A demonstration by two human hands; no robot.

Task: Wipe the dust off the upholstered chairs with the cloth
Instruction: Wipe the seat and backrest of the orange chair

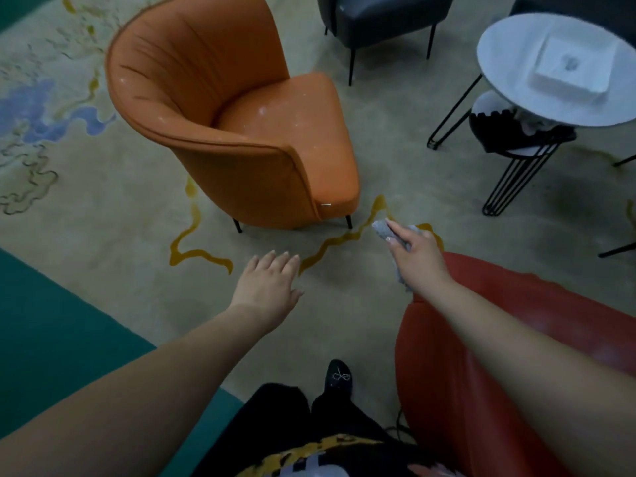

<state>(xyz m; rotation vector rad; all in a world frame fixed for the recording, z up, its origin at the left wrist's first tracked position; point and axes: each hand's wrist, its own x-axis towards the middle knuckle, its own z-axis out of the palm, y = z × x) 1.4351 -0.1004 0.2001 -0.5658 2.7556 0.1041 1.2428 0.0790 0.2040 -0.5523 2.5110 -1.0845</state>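
An orange upholstered tub chair [220, 111] stands on the carpet ahead, its seat speckled with pale dust. A second, redder chair [481, 356] sits at the lower right, partly under my right forearm. My right hand [418, 251] grips a grey cloth [382, 230], held in the air above the carpet just right of the orange chair's front leg. My left hand [266, 287] hovers flat with straight fingers over the carpet, holding nothing. A dark grey chair [378, 18] stands at the top.
A round white side table [509, 80] on black wire legs stands at the right, carrying a white tissue box [585, 63]; a lower small table with dark items sits beneath it. My black shoe [339, 378] rests on the patterned beige carpet.
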